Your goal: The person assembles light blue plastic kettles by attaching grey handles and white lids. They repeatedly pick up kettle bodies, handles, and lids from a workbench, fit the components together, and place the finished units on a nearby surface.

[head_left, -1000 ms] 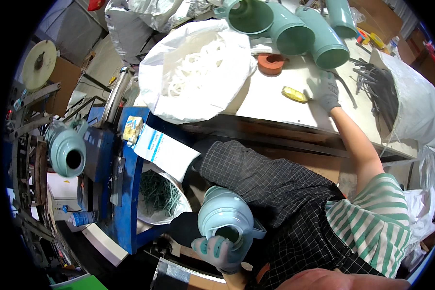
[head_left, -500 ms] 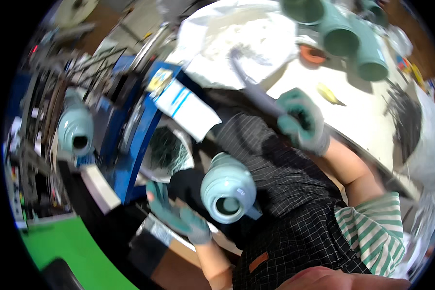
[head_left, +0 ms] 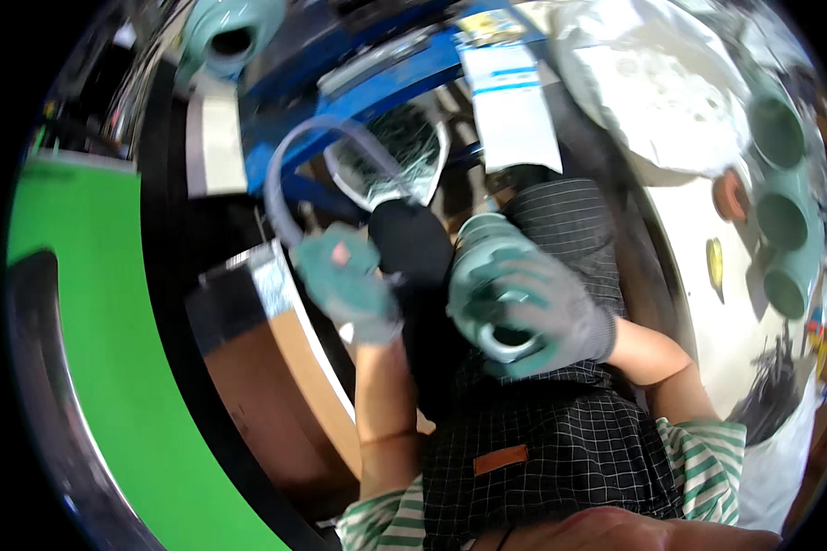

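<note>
A pale green, round-shouldered bottle with an open neck rests on my lap, mouth toward me. My right hand, in a grey glove with a green palm, is spread over its shoulder and closed round the neck. On the left, my left hand, gloved alike, is closed on one end of a translucent curved strip. The strip arches up and away from that hand, its other end over a white bucket of dark green strands. Motion blurs both hands, and the left fingertips are partly hidden.
A blue metal frame stands ahead, with a white paper sheet hanging from it. Another pale green bottle is at upper left. To the right, a white table holds a bag of small white pieces and several green cylinders. An open cardboard box sits left.
The curved strip has passed from my right hand to my left. My right hand has come down from beside the table onto the lap bottle. The view has swung left.
</note>
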A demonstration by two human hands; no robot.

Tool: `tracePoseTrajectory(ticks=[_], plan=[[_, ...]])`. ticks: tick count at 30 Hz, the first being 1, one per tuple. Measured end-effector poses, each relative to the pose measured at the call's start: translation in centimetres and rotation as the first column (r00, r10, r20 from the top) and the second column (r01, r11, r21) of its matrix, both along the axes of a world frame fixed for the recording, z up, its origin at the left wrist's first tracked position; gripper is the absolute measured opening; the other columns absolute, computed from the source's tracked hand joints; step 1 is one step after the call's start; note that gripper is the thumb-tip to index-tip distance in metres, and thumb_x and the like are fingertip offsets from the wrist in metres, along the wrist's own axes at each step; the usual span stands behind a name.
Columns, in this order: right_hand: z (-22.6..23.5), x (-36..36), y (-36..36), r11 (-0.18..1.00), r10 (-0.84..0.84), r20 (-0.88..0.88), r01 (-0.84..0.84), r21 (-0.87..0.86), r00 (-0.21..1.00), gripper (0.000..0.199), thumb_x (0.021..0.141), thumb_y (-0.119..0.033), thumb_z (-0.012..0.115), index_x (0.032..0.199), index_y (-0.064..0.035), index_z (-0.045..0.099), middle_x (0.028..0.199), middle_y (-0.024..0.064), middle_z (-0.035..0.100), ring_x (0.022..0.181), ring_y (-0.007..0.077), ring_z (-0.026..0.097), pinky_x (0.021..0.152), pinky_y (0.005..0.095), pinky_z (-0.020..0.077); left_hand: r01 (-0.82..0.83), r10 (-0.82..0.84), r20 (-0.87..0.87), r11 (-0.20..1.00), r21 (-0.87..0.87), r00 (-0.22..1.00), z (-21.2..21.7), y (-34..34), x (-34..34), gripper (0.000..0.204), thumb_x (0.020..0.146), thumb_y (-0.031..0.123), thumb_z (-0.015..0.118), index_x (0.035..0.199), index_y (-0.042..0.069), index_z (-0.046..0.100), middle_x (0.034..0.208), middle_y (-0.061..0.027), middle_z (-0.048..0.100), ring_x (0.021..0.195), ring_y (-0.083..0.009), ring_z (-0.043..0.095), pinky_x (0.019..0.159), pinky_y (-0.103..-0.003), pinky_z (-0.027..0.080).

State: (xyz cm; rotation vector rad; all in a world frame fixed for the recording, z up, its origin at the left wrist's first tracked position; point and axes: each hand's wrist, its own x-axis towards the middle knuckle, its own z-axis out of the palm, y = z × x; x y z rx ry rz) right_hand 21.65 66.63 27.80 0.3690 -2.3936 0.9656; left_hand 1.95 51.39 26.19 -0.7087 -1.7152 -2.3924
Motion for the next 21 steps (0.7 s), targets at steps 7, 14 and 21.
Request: tracePoseTrajectory(ticks=[7, 14, 21], plan=[[-0.8, 2.7, 4.3, 0.875, 0.062, 0.001, -0.054, -0.481, 0.998, 0.081, 0.057, -0.035, 0.103, 0.123, -0.0076, 0.066, 0.114, 0.0171, 0.073, 0.115, 0.045, 0.07, 0.103, 0.0619, 0.0539, 0.343, -0.566, 0.547, 0.819, 0.461, 0.616, -1.4, 2.2, 3.5, 0.029, 0.113, 0.031, 0.047, 0.098, 0.009, 0.056, 0.074, -0.0023, 0.053, 0.057, -0.0112, 0.046, 0.052, -0.027, 0.036], [-0.2, 2.8, 3.1, 0.89, 0.073, 0.049, -0.042, -0.453, 0.996, 0.075, 0.056, -0.037, 0.104, 0.117, -0.0078, 0.069, 0.112, 0.0189, 0.074, 0.115, 0.0451, 0.07, 0.103, 0.0607, 0.0532, 0.357, -0.562, 0.688, 0.826, 0.436, 0.46, -1.1, 1.7, 5.5, 0.024, 0.109, 0.03, 0.054, 0.101, 0.009, 0.06, 0.073, -0.0035, 0.056, 0.062, -0.0129, 0.055, 0.055, -0.026, 0.041], [3.5, 0.7, 2.1, 0.927, 0.236, 0.036, -0.214, -0.308, 0.971, 0.059, 0.055, -0.032, 0.099, 0.103, -0.0119, 0.072, 0.093, 0.0088, 0.069, 0.103, 0.0384, 0.074, 0.095, 0.0569, 0.0556, 0.625, -0.719, 0.235, 0.688, 0.369, 0.654, -1.6, 0.2, 7.8, 0.028, 0.102, 0.033, 0.061, 0.093, 0.006, 0.064, 0.091, -0.0072, 0.065, 0.083, -0.0218, 0.062, 0.076, -0.036, 0.051]])
